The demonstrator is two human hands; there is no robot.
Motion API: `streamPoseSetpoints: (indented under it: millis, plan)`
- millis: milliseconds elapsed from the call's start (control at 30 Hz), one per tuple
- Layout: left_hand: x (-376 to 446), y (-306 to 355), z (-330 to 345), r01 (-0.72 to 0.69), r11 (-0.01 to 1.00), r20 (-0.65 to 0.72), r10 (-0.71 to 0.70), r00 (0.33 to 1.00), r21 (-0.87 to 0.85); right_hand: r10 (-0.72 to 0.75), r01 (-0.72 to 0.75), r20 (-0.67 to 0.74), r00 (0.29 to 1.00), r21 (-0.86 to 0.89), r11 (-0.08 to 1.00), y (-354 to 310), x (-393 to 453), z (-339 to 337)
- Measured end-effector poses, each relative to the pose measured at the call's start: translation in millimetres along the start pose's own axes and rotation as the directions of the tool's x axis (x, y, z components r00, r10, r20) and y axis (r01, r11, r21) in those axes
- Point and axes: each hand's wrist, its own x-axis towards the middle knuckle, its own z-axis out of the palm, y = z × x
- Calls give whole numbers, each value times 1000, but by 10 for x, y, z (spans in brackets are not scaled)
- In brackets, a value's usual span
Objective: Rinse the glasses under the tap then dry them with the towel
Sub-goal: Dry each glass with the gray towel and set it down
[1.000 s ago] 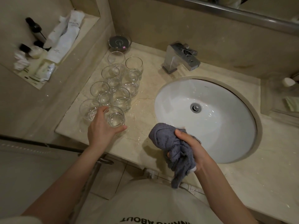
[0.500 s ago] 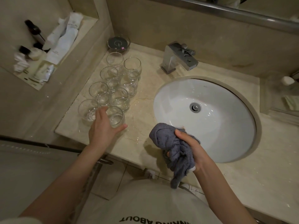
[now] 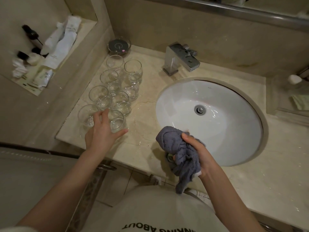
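Several clear glasses stand upright in two rows on the left of the marble counter. My left hand is at the nearest glass, which stands on the counter. Its fingers are spread and nearly straight, the thumb lying along the glass's front and the index finger by its left side. My right hand grips a bunched grey towel over the front edge of the white sink. The chrome tap behind the sink has no water running.
A small round dark dish sits behind the glasses against the wall. A recessed shelf at the left holds bottles, tubes and packets. Water drops lie on the counter near the glasses. At the right edge is a tray with small items.
My left hand has loosened round the nearest glass, its fingers spreading and straightening. The right hand and the towel have stayed in place.
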Motion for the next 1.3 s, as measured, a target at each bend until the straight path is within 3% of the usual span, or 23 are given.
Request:
streamPoseSetpoints:
  millis: [167, 267, 400, 567, 733, 833, 967, 1100, 1300]
  plan:
    - [-22, 180, -166, -159, 985, -32, 157, 987, -69, -33, 33, 0, 999, 62, 998, -16, -32, -122]
    - [34, 434, -157, -248, 937, 86, 276, 957, -247, -44, 46, -26, 999, 89, 995, -9, -73, -235]
    - [101, 992, 28, -248, 878, 266, 375, 888, -410, -104, 123, -110, 988, 173, 977, -52, -250, -478]
    - [97, 1886, 422, -379, 818, 432, 558, 708, -433, -201, 288, -278, 939, 321, 902, -182, -700, -878]
    - [-121, 2869, 801, -525, 713, 503, 700, 507, -465, -262, 459, -441, 859, 434, 775, -179, -1079, -1430]
    - [-361, 3388, 1055, -548, 655, 539, 749, 385, -520, -291, 520, -473, 831, 478, 708, -182, -1324, -1684]
    - [-650, 3944, 1417, -540, 618, 570, 772, 281, -571, -285, 582, -554, 783, 489, 649, -223, -1558, -1915]
    - [-863, 4422, 1813, -507, 624, 597, 765, 241, -595, -276, 607, -594, 756, 476, 636, -269, -1767, -2161]
    - [-945, 5047, 2290, -484, 634, 578, 765, 283, -603, -304, 624, -599, 741, 446, 642, -332, -1915, -2492]
